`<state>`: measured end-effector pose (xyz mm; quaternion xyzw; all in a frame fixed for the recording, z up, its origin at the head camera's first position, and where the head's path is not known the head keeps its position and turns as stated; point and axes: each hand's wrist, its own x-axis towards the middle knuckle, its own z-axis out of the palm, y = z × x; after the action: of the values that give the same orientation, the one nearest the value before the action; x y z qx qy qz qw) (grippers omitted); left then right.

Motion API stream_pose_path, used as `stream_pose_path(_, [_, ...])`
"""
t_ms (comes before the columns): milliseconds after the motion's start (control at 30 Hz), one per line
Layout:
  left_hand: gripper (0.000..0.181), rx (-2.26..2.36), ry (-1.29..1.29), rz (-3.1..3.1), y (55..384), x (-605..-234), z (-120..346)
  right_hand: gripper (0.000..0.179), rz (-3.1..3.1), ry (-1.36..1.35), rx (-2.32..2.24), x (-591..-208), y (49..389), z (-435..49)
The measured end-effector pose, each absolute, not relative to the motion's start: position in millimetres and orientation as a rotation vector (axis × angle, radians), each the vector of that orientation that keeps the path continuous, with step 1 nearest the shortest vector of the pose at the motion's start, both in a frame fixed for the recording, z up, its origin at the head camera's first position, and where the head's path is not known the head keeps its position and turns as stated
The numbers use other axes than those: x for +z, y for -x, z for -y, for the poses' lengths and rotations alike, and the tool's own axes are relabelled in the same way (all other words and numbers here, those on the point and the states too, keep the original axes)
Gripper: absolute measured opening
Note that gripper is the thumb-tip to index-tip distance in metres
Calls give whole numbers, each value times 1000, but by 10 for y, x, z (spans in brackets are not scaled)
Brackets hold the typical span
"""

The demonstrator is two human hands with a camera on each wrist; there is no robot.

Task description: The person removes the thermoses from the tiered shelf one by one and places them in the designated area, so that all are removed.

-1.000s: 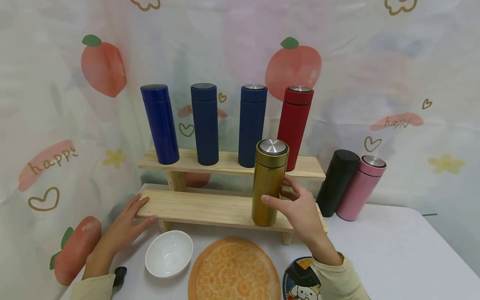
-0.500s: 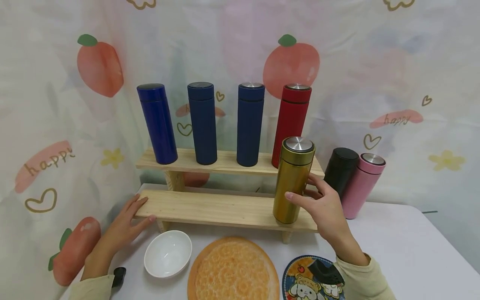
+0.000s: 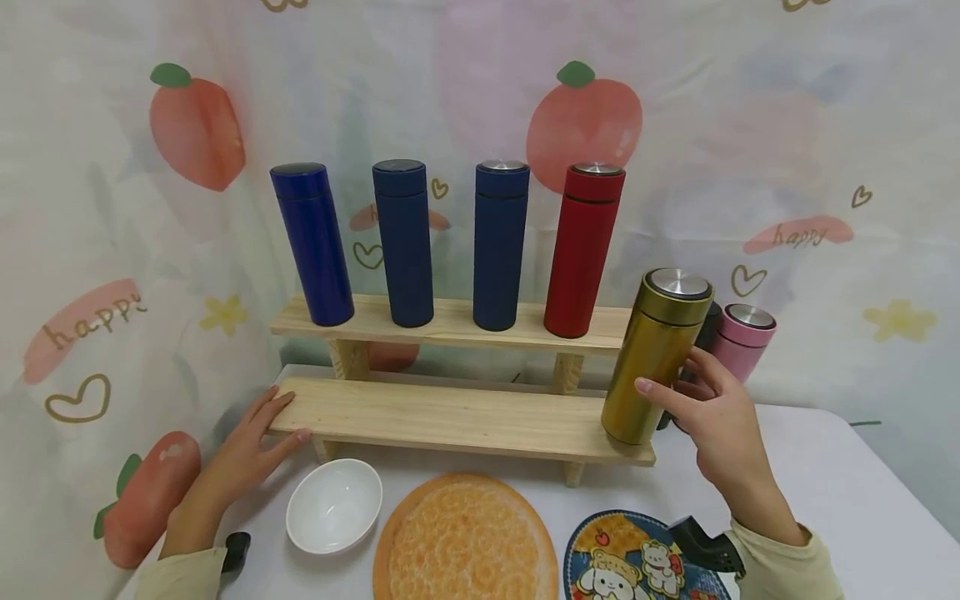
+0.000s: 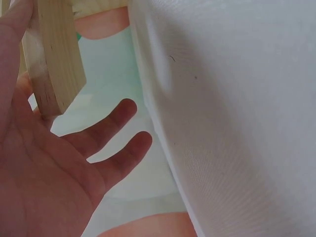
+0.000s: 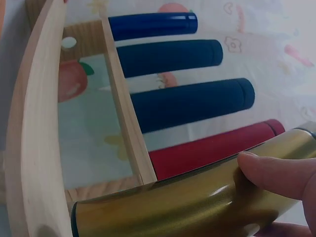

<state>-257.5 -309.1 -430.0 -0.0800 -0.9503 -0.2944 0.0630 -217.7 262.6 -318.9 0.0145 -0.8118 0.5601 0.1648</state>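
Note:
My right hand [image 3: 723, 425] grips a gold thermos bottle [image 3: 651, 367] with a silver lid top, thumb on the near side. The bottle stands slightly tilted in view at the right end of the lower step of a two-tier wooden stand [image 3: 442, 417]; whether its base touches the wood I cannot tell. My left hand [image 3: 243, 458] holds the left end of that lower step between thumb and fingers; two of its fingers [image 4: 123, 158] stretch free in the left wrist view. On the upper step stand a glossy blue bottle [image 3: 315, 250], two dark blue bottles [image 3: 403, 250] and a red bottle [image 3: 583, 258].
Behind the gold bottle, a pink bottle [image 3: 742, 342] and a mostly hidden black bottle [image 3: 707, 329] stand on the white table [image 3: 825, 483]. In front of the stand are a white bowl [image 3: 333, 507], a round orange-brown mat [image 3: 465, 542] and a cartoon-printed mat [image 3: 622, 554].
My right hand has moved the gold bottle rightward along the lower step to its right end, where it now covers most of the black bottle. The left hand has stayed in place.

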Motion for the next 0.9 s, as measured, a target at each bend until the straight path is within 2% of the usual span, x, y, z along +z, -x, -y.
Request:
stream_pose_path(633, [84, -885, 239, 2884, 2589, -4308, 3110, 76, 2260, 183, 1538, -3186, 2232, -3201])
stream_pose_path(900, [82, -900, 261, 2865, 2586, -4303, 3102, 82, 2075, 207, 1749, -3214, 2221, -3523])
